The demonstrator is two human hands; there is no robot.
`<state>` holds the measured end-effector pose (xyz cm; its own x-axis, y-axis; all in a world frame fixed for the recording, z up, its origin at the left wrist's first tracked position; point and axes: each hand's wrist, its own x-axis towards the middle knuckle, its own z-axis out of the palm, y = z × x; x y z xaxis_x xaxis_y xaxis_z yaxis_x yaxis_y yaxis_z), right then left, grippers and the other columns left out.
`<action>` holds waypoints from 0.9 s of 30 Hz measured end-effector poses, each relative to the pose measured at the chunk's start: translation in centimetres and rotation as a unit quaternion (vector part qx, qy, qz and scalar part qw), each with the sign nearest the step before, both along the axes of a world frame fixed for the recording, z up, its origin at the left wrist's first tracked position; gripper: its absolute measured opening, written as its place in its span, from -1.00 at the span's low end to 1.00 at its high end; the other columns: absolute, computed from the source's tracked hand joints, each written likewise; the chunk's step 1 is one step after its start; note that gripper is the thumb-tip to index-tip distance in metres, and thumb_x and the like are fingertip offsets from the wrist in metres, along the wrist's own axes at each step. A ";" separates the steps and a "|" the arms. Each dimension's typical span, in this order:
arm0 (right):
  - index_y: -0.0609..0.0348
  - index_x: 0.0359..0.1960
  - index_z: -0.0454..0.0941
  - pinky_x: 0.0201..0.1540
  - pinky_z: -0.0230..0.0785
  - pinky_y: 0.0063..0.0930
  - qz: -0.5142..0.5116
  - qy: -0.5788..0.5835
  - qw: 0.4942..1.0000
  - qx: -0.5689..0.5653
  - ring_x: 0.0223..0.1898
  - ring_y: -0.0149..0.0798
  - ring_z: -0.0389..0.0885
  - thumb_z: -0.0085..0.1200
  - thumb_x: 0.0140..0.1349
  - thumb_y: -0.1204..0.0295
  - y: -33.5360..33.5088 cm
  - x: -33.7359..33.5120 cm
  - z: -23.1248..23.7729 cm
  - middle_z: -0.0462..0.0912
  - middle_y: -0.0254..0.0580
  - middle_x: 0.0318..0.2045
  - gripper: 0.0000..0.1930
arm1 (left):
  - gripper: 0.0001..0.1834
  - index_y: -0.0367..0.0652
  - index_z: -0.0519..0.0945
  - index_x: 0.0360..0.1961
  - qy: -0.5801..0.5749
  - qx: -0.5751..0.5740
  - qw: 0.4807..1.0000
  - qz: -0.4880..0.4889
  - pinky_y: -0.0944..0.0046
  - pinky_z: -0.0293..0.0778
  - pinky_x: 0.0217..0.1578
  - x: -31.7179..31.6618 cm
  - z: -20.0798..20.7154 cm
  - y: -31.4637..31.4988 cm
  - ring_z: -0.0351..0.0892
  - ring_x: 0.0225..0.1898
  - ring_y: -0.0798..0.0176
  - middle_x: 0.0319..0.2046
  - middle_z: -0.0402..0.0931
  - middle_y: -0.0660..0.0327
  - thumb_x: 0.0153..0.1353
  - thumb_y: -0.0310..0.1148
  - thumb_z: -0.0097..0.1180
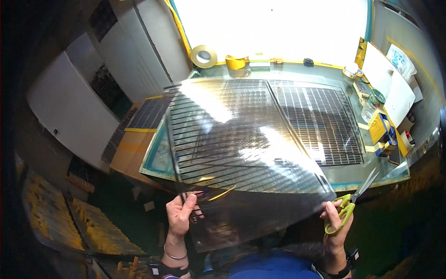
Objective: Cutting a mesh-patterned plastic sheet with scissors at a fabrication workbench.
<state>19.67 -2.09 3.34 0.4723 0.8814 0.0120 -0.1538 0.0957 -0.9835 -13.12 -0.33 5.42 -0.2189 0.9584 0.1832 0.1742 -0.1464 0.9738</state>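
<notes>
A large transparent film sheet (232, 139) printed with dark lines is held up in front of me, tilted and catching glare. My left hand (179, 216) pinches its lower left edge, thumb on top. At its lower right corner, my right hand (337, 225) grips the sheet's edge and also holds scissors (346, 211) with green handles. The scissor blades are slightly apart and point up and to the right. Behind the sheet, another dark-gridded sheet (325, 125) lies on the glass-topped table (385, 172). A narrow yellow strip (222, 193) shows near my left hand.
A bright lit panel (278, 28) stands at the table's back. Along its foot are a wide tape roll (203, 56), a yellow tape roll (235, 62) and a small black object (308, 62). A blue-and-yellow tape dispenser (383, 135) and a glass jar (369, 111) stand at the right. Cardboard boxes (130, 149) sit left.
</notes>
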 end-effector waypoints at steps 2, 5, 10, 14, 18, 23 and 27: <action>0.24 -0.41 0.33 -0.52 0.38 -0.63 -0.006 0.023 1.000 0.010 -0.57 -0.43 0.47 0.05 0.04 0.52 0.4 -0.4 0.6 0.51 -0.14 -0.48 -0.85 | -0.71 -0.29 0.48 -0.37 -0.107 -0.012 0.990 0.088 0.55 0.18 -0.77 1.5 -0.4 -0.2 0.23 -0.77 0.54 -0.73 0.28 0.40 0.23 -0.25 -0.13; 0.27 -0.40 0.34 -0.52 0.39 -0.61 0.014 0.005 1.000 0.016 -0.58 -0.41 0.47 0.02 0.08 0.47 0.4 -0.7 0.5 0.52 -0.10 -0.50 -0.86 | -0.68 -0.29 0.48 -0.35 -0.275 -0.035 0.948 0.155 0.56 0.20 -0.79 4.6 -1.4 -0.5 0.27 -0.79 0.50 -0.72 0.34 0.31 0.24 -0.21 -0.16; 0.28 -0.35 0.32 -0.38 0.39 -0.48 0.153 0.049 0.986 -0.049 -0.50 -0.35 0.47 -0.14 0.19 0.29 -1.3 -1.6 -1.2 0.48 -0.11 -0.50 -0.75 | -0.75 -0.37 0.50 -0.29 -0.268 -0.111 0.953 -0.083 0.42 0.47 -0.69 9.3 -4.7 -1.0 0.54 -0.62 0.26 -0.55 0.52 0.03 0.22 -0.37 -0.13; 0.28 -0.27 0.30 -0.32 0.38 -0.49 0.218 0.144 0.960 -0.100 -0.40 -0.36 0.46 -0.12 0.20 0.32 -3.4 -2.9 -3.9 0.46 -0.15 -0.43 -0.76 | -0.73 -0.36 0.50 -0.29 -0.313 -0.117 0.939 -0.084 0.43 0.50 -0.62 12.0 -5.5 -0.4 0.56 -0.59 0.25 -0.52 0.52 0.03 0.23 -0.34 -0.14; 0.25 -0.25 0.26 -0.28 0.35 -0.51 0.264 0.158 0.944 -0.119 -0.33 -0.41 0.41 -0.12 0.21 0.29 -4.8 -3.4 -5.3 0.38 -0.20 -0.38 -0.74 | -0.78 -0.34 0.50 -0.32 -0.355 -0.120 0.925 -0.058 0.39 0.51 -0.58 13.4 -5.8 -0.1 0.55 -0.55 0.27 -0.50 0.52 0.06 0.20 -0.38 -0.09; 0.24 -0.22 0.23 -0.27 0.34 -0.52 0.302 0.153 0.931 -0.133 -0.33 -0.41 0.37 -0.18 0.24 0.24 -5.3 -4.3 -6.0 0.34 -0.21 -0.36 -0.71 | -0.81 -0.29 0.49 -0.32 -0.382 -0.254 0.868 -0.188 0.39 0.44 -0.50 15.1 -5.8 0.6 0.48 -0.53 0.35 -0.50 0.50 0.13 0.10 -0.38 0.04; 0.25 -0.19 0.21 -0.26 0.34 -0.50 0.314 0.147 0.931 -0.115 -0.31 -0.39 0.36 -0.21 0.25 0.21 -5.4 -4.8 -6.0 0.33 -0.20 -0.35 -0.68 | -0.84 -0.16 0.50 -0.38 -0.339 -0.299 0.861 -0.234 0.41 0.33 -0.49 16.8 -6.1 1.8 0.45 -0.52 0.37 -0.54 0.49 0.24 0.12 -0.30 0.02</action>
